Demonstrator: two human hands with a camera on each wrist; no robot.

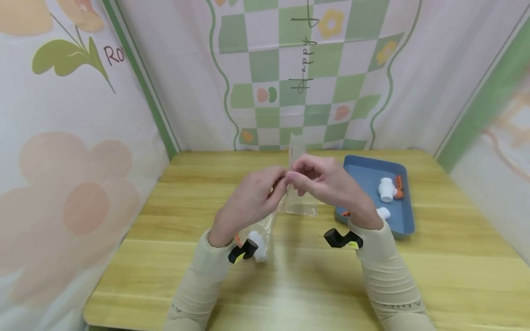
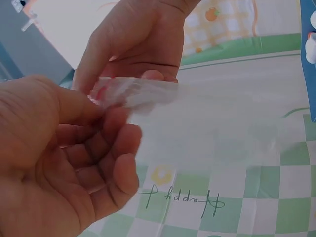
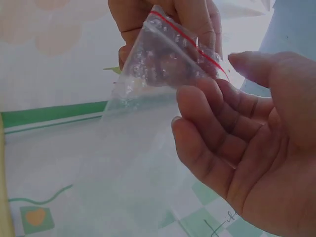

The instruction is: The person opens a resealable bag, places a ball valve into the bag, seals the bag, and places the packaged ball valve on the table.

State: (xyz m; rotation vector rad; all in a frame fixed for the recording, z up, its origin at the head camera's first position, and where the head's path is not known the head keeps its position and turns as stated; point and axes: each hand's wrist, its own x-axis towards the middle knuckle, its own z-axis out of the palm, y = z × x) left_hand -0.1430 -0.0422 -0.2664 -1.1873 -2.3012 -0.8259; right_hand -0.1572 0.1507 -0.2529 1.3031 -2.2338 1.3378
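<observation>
A clear zip bag with a red seal line hangs between my two hands over the table. My left hand pinches its sealed top edge between thumb and forefinger. In the left wrist view, the other left fingers curl loosely below the bag. Close against it, my right hand has its fingers bent at the seal corner. The right wrist view shows the right fingertips at the bag's red strip. No contents show inside this bag. Under my left wrist lies a bagged white plastic valve with an orange part.
A blue tray stands at the right of the wooden table. Inside it are a white valve with an orange handle and another white piece, partly hidden by my right wrist. Printed curtains enclose the table.
</observation>
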